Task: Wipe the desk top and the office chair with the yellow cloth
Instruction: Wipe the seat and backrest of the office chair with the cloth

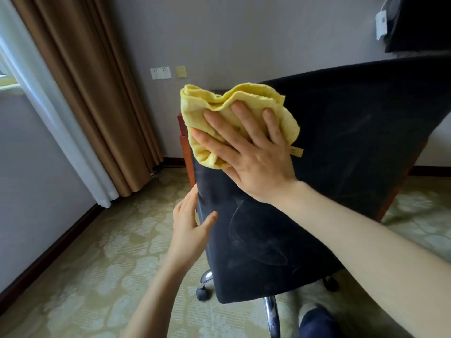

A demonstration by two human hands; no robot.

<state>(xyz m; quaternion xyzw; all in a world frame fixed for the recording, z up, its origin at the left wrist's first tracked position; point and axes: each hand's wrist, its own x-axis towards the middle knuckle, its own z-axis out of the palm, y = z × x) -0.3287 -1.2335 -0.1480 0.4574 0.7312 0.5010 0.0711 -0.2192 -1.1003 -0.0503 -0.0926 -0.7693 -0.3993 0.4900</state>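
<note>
Closest in, the chrome base (272, 313) of the office chair (341, 147) is standing on the patterned carpet (97, 264). Its castors are free to roll, which is likely why the left hand (189, 223) is taking hold of the backrest's left edge. The thumb is lying on the dark fabric facing the camera and the fingers are reaching round the rim behind. Together they are clamping the edge so the chair is not swinging or rolling away under pressure. A little further up, the right hand (249, 152) is pressing flat on the yellow cloth (195, 103), fingers straight and spread, gripping nothing. The wide palm is spreading the force over the bunched folds and pinning them against the upper left part of the backrest, with some cloth spilling past the rim. Pale swirls and streaks are showing on the fabric below and to the right of the cloth. The chair-wiping step therefore seems to be under way, with much of the back yet to be covered. Behind the chair, reddish wood of what is probably the desk (183, 132) is peeking out; its top is hidden, so I cannot tell whether it is wiped. Furthest back, a wall socket (160, 72) is sitting on the grey wall and a brown curtain (97, 93) is hanging to the left
</note>
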